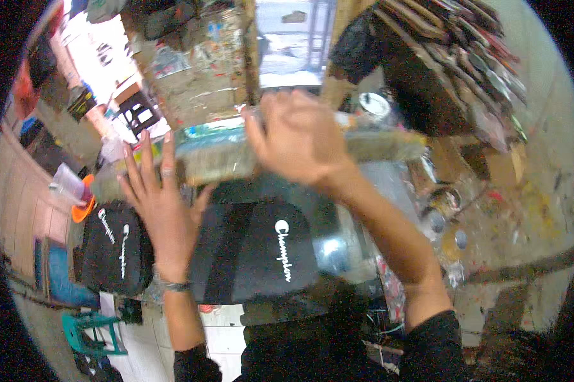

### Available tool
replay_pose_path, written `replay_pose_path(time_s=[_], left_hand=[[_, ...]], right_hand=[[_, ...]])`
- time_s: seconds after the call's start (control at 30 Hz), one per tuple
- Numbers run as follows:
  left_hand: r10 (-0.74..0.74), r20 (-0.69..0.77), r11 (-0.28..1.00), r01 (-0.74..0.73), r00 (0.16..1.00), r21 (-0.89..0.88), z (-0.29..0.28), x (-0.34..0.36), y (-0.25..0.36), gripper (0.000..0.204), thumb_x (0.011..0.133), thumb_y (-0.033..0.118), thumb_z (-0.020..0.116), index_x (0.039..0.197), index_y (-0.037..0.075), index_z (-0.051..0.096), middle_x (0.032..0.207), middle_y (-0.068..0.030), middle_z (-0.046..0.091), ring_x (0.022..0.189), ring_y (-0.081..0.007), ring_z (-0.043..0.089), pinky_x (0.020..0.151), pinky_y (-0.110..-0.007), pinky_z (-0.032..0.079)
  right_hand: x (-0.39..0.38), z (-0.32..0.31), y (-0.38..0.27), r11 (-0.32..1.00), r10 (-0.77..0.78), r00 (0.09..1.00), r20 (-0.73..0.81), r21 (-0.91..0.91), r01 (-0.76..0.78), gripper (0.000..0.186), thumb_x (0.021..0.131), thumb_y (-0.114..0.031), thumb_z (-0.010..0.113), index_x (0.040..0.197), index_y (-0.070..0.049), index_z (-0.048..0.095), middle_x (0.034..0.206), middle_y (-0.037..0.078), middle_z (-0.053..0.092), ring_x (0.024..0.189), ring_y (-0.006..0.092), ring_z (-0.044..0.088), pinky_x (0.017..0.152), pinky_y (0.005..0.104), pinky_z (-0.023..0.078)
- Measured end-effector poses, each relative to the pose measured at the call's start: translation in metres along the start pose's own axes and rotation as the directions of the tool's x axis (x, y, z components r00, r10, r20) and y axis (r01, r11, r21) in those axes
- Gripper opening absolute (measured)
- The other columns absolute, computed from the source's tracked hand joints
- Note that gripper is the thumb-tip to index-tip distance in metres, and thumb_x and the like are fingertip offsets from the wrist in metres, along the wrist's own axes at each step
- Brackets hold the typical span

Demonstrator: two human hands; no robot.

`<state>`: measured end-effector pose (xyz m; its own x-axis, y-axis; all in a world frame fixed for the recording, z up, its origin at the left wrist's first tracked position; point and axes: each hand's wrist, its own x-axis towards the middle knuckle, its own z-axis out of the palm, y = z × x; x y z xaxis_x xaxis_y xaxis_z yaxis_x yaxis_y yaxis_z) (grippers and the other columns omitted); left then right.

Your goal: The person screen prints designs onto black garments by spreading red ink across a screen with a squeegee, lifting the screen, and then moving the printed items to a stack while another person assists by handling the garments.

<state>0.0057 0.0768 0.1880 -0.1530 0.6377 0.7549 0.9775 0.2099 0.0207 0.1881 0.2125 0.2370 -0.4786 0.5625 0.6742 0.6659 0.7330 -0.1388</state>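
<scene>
A long, paint-stained board or frame edge (382, 148) crosses above a dark glossy worktop (338, 229). My left hand (159, 197) has its fingers spread over the board's left part, touching it. My right hand (296, 137), blurred, is curled over the board's upper middle, gripping it. Below the board lie a large flat black fabric piece (236, 248) with white lettering and, further left, smaller black pieces (105, 248) with similar lettering. The undersides of both hands are hidden.
An orange item (83, 210) and translucent container (67, 183) sit at left, a green stool (89, 331) below. A white tub (374, 105) stands behind the board. Stacked worn boards (465, 57) lean upper right; cans (437, 221) sit on a stained surface at right.
</scene>
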Motion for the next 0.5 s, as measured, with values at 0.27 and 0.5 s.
replay_pose_path(time_s=[0.27, 0.5], left_hand=[[0.335, 0.333, 0.937, -0.277, 0.881, -0.211, 0.018, -0.134, -0.035, 0.064, 0.057, 0.017, 0.089, 0.112, 0.003, 0.058, 0.104, -0.0141, 0.059, 0.101, -0.0344, 0.056, 0.092, -0.047, 0.042], [0.325, 0.446, 0.915, -0.158, 0.834, -0.371, 0.058, -0.203, -0.043, 0.055, 0.072, 0.028, 0.084, 0.111, -0.002, 0.059, 0.1, -0.0198, 0.058, 0.099, -0.0413, 0.054, 0.089, -0.048, 0.043]], right_hand=[[-0.183, 0.058, -0.019, 0.985, -0.12, 0.992, -0.038, 0.118, 0.124, 0.03, 0.09, -0.035, 0.069, 0.087, -0.006, 0.063, 0.088, 0.013, 0.061, 0.086, 0.0301, 0.059, 0.071, 0.0396, 0.051], [-0.213, 0.124, 0.008, 0.984, -0.051, 0.92, 0.388, 0.174, -0.019, 0.037, 0.085, -0.027, 0.07, 0.112, -0.002, 0.06, 0.102, 0.018, 0.066, 0.097, 0.0355, 0.063, 0.083, 0.0454, 0.052]])
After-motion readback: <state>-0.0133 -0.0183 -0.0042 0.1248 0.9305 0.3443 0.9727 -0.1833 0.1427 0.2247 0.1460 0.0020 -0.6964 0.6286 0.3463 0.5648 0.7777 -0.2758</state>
